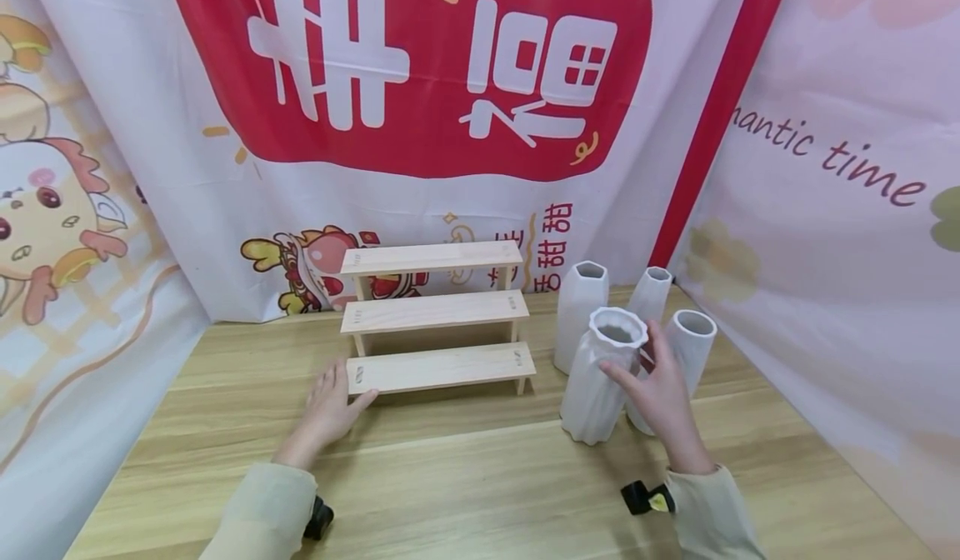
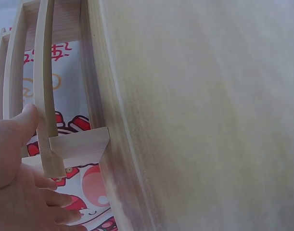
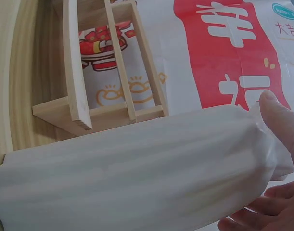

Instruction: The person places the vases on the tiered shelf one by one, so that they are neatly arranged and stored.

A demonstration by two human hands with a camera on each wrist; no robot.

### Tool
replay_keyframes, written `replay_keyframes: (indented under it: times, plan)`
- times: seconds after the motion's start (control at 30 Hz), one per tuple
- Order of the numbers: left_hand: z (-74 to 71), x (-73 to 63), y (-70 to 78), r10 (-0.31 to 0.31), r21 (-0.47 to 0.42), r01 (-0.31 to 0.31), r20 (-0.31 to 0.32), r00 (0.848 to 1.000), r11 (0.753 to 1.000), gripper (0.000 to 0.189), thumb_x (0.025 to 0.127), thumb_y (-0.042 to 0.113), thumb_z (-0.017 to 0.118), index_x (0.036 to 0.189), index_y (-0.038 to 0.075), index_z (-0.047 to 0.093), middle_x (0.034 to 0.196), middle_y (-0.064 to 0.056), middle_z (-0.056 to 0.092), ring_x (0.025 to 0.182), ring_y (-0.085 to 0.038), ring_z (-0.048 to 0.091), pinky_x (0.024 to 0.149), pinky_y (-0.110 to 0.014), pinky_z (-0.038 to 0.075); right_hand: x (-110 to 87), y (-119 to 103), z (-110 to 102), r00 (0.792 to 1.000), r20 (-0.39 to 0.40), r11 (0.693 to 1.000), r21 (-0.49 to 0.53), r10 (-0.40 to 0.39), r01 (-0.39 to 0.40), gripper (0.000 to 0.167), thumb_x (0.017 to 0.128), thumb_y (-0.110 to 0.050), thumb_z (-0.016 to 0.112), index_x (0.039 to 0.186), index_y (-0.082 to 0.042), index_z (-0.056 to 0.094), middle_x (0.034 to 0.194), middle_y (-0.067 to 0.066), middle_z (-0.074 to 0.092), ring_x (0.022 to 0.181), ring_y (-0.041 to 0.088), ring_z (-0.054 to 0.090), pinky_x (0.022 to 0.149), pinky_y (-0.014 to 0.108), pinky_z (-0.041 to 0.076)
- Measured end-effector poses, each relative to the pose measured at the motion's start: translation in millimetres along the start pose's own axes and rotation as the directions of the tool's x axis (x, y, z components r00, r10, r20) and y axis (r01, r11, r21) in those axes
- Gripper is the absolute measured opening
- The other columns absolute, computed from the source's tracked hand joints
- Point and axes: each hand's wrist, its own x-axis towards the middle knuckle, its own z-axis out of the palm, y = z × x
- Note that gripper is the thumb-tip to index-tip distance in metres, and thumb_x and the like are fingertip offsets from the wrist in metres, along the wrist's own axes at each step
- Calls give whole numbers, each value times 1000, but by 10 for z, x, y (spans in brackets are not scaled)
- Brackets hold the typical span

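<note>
My right hand point(image 1: 663, 385) grips a white fluted vase point(image 1: 596, 389) with a wavy rim, thumb and fingers on opposite sides near its top. In the right wrist view, the vase point(image 3: 137, 168) fills the lower part; whether its base touches the table cannot be told. My left hand point(image 1: 326, 410) is at the left end of a three-step wooden display stand point(image 1: 442, 368). Its thumb lies at the lowest board's front edge, and its other fingers extend past the board's end. In the left wrist view, the thumb touches the board point(image 2: 45, 96).
Behind the held vase stand a white vase with an angular mouth point(image 1: 581, 302) and a slim one point(image 1: 651, 292). A round-mouthed white vase point(image 1: 693, 347) is to the right. Printed cloth point(image 1: 450, 152) hangs behind the wooden table point(image 1: 450, 493) and at both sides.
</note>
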Motion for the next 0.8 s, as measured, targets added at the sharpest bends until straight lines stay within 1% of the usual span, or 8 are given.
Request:
replay_keyframes:
  times: [0.07, 0.13, 0.27, 0.43, 0.57, 0.8]
  plan:
    - [5, -3, -3, -5, 3, 5, 6, 1000, 1000, 84, 95, 39, 47, 140, -15, 1, 142, -39, 1, 129, -53, 2, 103, -61, 4, 13, 21, 12, 1000, 3, 1000, -11, 2, -2, 72, 80, -16, 74, 137, 2, 34, 133, 24, 42, 122, 40, 39, 100, 52, 31]
    - [11, -4, -6, -8, 12, 8, 10, 1000, 1000, 83, 95, 39, 46, 140, -15, 1, 142, -39, 1, 129, -53, 1, 103, -61, 4, 24, 32, 18, 1000, 8, 999, -30, 21, -20, 68, 80, -19, 74, 134, 2, 39, 132, 24, 43, 121, 40, 40, 101, 52, 31]
    - [26, 2, -15, -11, 34, 11, 8, 1000, 999, 82, 96, 39, 45, 139, -16, 2, 142, -38, 2, 129, -53, 2, 103, -61, 4, 37, 35, 18, 997, 18, 996, -58, 70, -69, 68, 80, -24, 73, 133, 3, 40, 133, 25, 42, 122, 41, 39, 101, 51, 30]
    - [42, 17, -21, -1, 62, 2, -15, 1000, 998, 82, 95, 40, 46, 139, -16, 5, 142, -37, 7, 129, -52, 4, 103, -60, 5, 49, 28, 11, 995, 13, 995, -37, 98, -98, 66, 81, -26, 72, 133, 2, 41, 133, 24, 43, 123, 39, 38, 100, 51, 32]
    - [42, 18, -27, 9, 77, -6, -28, 1000, 997, 82, 95, 40, 46, 139, -16, 7, 142, -37, 9, 130, -51, 7, 104, -59, 6, 53, 24, 11, 994, 6, 993, -28, 111, -111, 65, 82, -27, 71, 132, 1, 42, 133, 23, 44, 123, 38, 39, 99, 51, 33]
    - [28, 6, -23, 7, 93, -5, -25, 1000, 996, 82, 95, 41, 46, 139, -17, 8, 142, -37, 9, 130, -50, 8, 104, -58, 6, 67, 37, 12, 995, -18, 995, -14, 99, -99, 59, 81, -24, 72, 128, 3, 47, 128, 24, 48, 119, 37, 44, 97, 49, 37]
